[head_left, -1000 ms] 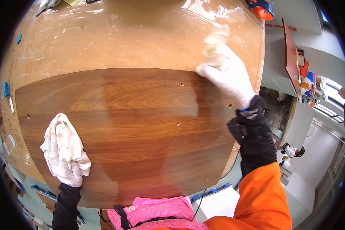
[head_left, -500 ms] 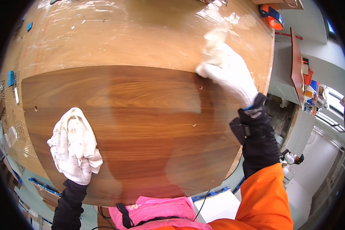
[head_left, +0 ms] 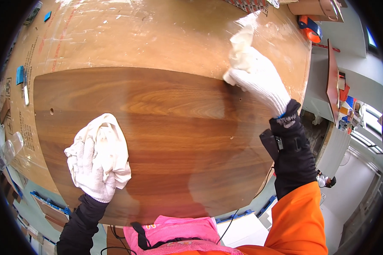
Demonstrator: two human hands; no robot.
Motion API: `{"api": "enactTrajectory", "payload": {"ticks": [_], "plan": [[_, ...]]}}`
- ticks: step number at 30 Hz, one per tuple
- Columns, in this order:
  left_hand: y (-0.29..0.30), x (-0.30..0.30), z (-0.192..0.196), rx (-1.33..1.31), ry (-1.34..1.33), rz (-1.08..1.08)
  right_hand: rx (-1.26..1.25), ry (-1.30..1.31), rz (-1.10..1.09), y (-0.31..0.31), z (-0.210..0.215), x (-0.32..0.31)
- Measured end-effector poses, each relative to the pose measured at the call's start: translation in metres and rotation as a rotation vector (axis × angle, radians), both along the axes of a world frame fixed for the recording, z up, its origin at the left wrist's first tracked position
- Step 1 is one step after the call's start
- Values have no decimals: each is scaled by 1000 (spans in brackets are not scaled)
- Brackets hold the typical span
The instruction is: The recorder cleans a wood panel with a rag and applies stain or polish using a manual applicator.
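Panel: a dark walnut-coloured wooden panel (head_left: 166,140) lies flat across the middle of the frame, glossy, with a few small drilled holes near its left edge and right half.
Cloth on the left: a crumpled white rag (head_left: 108,146) rests on the panel's lower left part, lying over and around the gloved fingers there.
Left hand: the left hand (head_left: 89,170), in a white knit glove, lies on the panel at lower left, fingers curled around the white rag and gripping it; a black sleeve runs down to the bottom edge.
Cloth on the right: a smaller pale wad of cloth (head_left: 241,44) sticks up from the other glove, in the upper right of the frame, over the lighter surface just past the panel's far edge.
Right hand: the right hand (head_left: 257,80), also in a white glove, sits at the panel's upper right edge, closed around the pale wad; below it come a black cuff and an orange sleeve.
Hands to each other: well apart, at opposite corners of the panel.
Worktable: a light brown worktable (head_left: 127,38) with white smears lies under the panel.
Far things: an orange tape dispenser (head_left: 309,29) stands at the table's upper right corner; a blue block (head_left: 20,75) lies at the left rim.
Near edge: a pink garment (head_left: 178,233) fills the bottom centre.
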State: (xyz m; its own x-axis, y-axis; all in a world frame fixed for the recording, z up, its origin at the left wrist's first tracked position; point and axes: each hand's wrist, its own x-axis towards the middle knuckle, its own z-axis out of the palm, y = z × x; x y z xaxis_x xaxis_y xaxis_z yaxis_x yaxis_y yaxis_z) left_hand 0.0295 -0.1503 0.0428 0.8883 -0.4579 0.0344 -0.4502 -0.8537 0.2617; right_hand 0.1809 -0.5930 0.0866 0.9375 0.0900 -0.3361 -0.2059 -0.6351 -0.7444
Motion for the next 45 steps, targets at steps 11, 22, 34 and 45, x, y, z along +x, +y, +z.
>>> {"api": "enactTrajectory", "payload": {"ticks": [11, 22, 34, 45], "plan": [[-3, 3, 3, -38, 0, 23, -259, -478, 279, 72, -25, 17], [-5, 4, 1, -42, -40, -21, -130, 12, -545, -140, 0, -88], [4, 6, -16, -26, -251, -123, -139, -63, -705, -271, 26, -209], [2, 20, -18, -224, -259, -266, -198, -60, -1137, -143, 219, -508]]}}
